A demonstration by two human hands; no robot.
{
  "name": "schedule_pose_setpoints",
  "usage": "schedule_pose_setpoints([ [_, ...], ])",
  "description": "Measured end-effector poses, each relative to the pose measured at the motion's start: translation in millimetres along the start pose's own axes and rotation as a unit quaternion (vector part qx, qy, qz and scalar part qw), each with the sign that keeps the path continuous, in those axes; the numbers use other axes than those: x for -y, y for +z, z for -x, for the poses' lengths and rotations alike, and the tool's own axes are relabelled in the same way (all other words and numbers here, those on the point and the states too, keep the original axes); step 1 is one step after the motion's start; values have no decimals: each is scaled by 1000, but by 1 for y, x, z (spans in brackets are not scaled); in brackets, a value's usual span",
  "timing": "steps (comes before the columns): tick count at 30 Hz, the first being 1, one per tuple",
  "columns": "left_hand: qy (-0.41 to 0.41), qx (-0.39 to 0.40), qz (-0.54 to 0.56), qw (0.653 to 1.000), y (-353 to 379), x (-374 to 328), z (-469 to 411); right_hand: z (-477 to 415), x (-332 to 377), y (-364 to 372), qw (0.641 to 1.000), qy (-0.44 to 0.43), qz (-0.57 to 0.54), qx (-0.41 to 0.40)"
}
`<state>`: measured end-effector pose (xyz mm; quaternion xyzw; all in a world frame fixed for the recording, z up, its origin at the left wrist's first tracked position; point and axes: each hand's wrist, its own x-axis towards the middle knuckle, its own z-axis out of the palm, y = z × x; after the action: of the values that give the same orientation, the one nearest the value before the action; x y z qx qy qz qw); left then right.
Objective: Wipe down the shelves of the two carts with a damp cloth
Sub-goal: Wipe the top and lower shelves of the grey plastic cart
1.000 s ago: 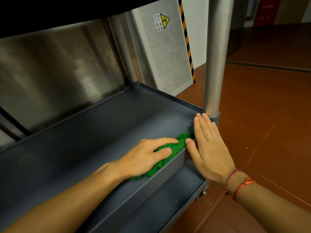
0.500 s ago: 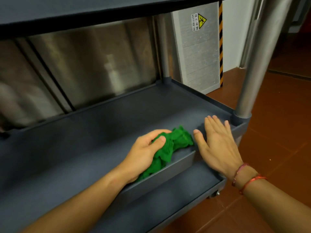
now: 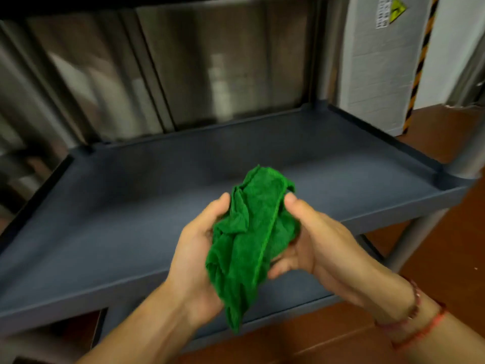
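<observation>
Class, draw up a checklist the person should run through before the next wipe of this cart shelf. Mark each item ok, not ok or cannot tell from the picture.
1. Cloth in hand: the left hand and the right hand both grip the green cloth: ok.
2. Cloth spread flat for wiping: it is bunched and crumpled: not ok.
3. Cloth damp: cannot tell.
4. Cloth touching the grey shelf: it is held up off the shelf: not ok.
5. Shelf surface already clean: the picture is too blurred: cannot tell.
</observation>
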<state>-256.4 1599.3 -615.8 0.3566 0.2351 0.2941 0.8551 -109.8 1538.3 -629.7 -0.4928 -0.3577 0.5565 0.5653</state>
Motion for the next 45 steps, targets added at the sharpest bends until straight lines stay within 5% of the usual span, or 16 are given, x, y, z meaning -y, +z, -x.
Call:
schedule_pose_setpoints([
  [6,11,76,35,996,-74,37,68,11,-70,35,981,89,77,156],
  [10,30,71,85,993,-127,59,90,6,-110,59,945,99,156,269],
  [12,24,-2,80,997,-150,67,98,-9,-132,67,933,132,152,298],
  [18,11,-292,11,956,-213,86,96,-67,-199,97,923,181,165,295],
  [21,10,-378,5,926,-243,99,97,-86,-218,109,911,206,199,298],
  [26,35,-353,-163,921,-285,116,103,-112,-236,129,885,212,266,318],
  [30,43,-363,-135,921,-296,119,102,-118,-226,136,866,197,316,334],
  [38,85,-366,15,926,-320,122,77,-152,-233,102,932,159,203,255],
  [45,87,-333,-109,933,-330,135,62,-157,-251,83,954,187,99,214],
])
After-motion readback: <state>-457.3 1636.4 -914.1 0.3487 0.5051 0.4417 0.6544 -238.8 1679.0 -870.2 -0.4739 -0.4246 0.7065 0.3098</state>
